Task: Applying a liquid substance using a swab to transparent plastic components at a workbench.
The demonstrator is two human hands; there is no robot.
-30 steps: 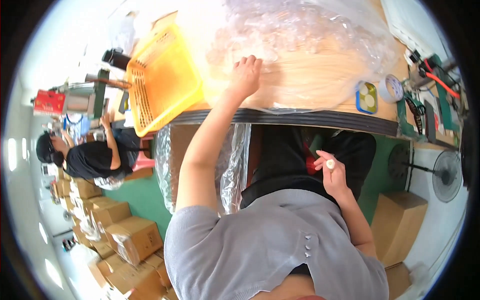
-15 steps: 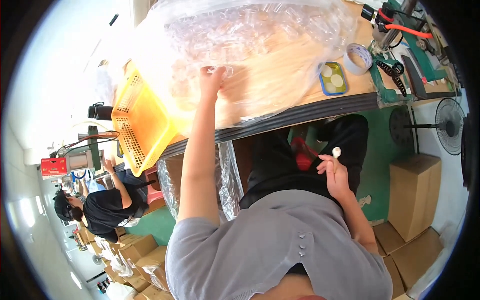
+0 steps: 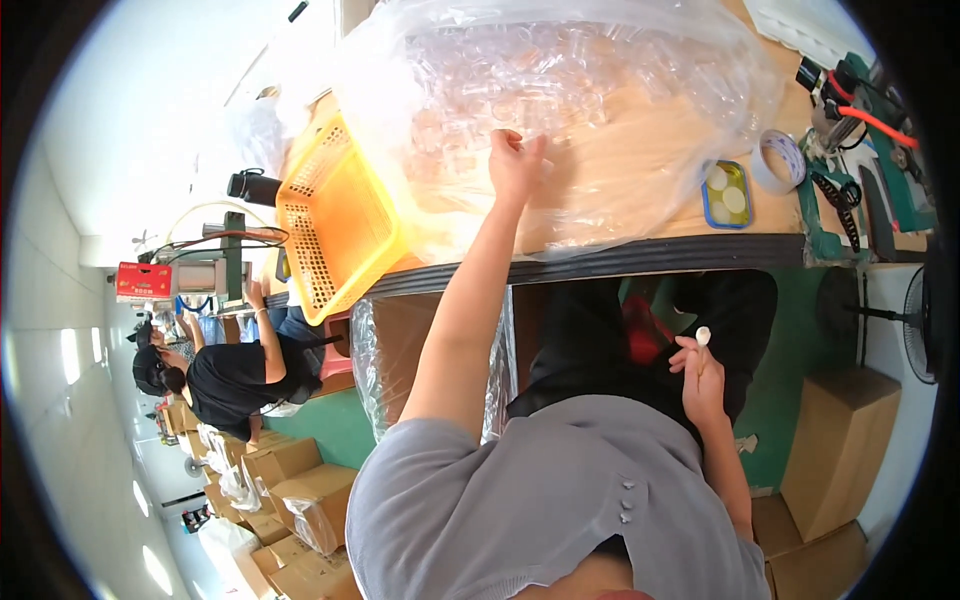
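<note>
Floor [image 3: 790, 300] is green; right-hand wall [image 3: 905, 440] is pale. Ceiling lights [image 3: 71, 356] are lit. Wooden bench [image 3: 779, 215] has dark ribbed edge [image 3: 620, 259].

Bright light fills the view, bleaching the upper left to near white and glinting off the clear plastic [image 3: 640, 150]. A soft shadow lies right of the left hand [image 3: 516, 170]; beneath the desk [image 3: 775, 215] it is dim. Straight edges bow toward the black, blue-fringed rim.

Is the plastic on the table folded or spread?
Spread: the plastic lies wide across the table, beyond the left hand on both sides, its edge partly reaching the front.
</note>
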